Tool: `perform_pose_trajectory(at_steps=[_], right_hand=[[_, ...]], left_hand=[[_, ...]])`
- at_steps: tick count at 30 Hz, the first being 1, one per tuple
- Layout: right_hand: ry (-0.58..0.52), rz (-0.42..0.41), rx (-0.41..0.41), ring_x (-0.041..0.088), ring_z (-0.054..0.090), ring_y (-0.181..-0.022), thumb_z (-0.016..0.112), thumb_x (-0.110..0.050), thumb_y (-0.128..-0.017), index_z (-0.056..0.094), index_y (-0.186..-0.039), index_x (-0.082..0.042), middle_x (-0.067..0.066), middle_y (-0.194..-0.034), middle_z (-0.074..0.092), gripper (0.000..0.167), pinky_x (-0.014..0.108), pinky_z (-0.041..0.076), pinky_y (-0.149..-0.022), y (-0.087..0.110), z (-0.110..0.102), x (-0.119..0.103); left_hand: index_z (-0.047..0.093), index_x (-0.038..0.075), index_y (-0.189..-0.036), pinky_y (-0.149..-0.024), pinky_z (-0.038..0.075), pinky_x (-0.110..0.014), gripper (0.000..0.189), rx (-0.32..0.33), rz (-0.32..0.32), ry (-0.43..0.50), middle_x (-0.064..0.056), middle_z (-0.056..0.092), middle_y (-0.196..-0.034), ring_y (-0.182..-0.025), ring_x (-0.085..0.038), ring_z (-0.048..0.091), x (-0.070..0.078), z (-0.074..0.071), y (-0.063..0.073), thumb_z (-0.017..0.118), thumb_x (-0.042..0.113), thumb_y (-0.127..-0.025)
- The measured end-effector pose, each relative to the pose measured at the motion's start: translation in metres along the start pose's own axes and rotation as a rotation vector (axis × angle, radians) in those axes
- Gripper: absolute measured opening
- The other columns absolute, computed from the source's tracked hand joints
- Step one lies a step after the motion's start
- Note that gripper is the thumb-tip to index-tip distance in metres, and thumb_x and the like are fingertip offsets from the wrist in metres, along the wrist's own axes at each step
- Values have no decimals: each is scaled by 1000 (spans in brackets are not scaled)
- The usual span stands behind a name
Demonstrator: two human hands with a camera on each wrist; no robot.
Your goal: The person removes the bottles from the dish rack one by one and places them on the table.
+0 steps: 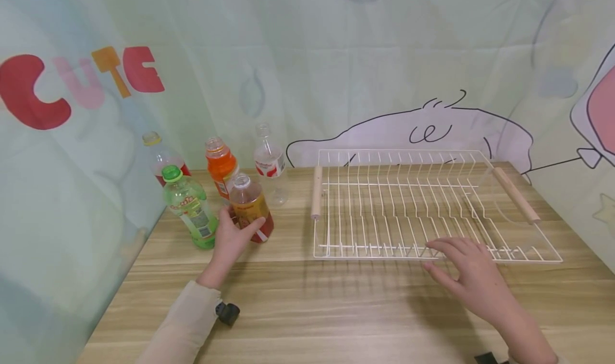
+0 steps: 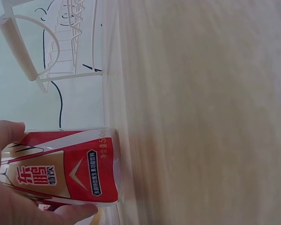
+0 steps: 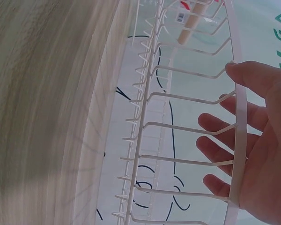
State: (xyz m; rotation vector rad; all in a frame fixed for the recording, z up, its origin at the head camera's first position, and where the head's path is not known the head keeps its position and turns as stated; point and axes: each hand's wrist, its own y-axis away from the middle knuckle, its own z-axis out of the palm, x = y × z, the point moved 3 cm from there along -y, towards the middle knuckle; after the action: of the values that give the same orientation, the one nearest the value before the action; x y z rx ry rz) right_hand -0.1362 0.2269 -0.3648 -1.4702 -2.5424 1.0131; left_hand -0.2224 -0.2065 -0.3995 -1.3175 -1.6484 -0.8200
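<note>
My left hand [image 1: 233, 236] grips a clear drink bottle [image 1: 251, 206] with a red and gold label, low on its body. In the left wrist view the red label of this bottle [image 2: 77, 164] lies sideways; its base is close to the tabletop, and contact is hard to tell. At the front of a white wire dish rack [image 1: 384, 249], my right hand [image 1: 473, 273] loosely holds the front rail. The right wrist view has the thumb on one side of the rail [image 3: 241, 122] and the spread fingers [image 3: 220, 126] on the other.
Beside the gripped bottle stand a green bottle [image 1: 194, 212], an orange bottle [image 1: 221, 164], a clear bottle [image 1: 269, 161] with a red and white label, and a yellow-ringed bottle [image 1: 160, 156]. The rack has wooden handles [image 1: 317, 193]. A printed curtain [image 1: 307, 76] hangs behind the wooden table [image 1: 298, 310].
</note>
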Motion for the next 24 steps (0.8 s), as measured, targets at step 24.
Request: perform_pose_trajectory(at_steps=[24], right_hand=[[-54, -41, 39, 31, 59, -100, 81, -11, -70, 67, -112, -4, 11, -108, 68, 45, 49, 40, -87, -1, -4, 1]], left_hand=[[10, 2, -149, -112, 29, -53, 89, -23, -5, -52, -23, 26, -151, -137, -38, 30, 2, -1, 7, 69, 32, -89]])
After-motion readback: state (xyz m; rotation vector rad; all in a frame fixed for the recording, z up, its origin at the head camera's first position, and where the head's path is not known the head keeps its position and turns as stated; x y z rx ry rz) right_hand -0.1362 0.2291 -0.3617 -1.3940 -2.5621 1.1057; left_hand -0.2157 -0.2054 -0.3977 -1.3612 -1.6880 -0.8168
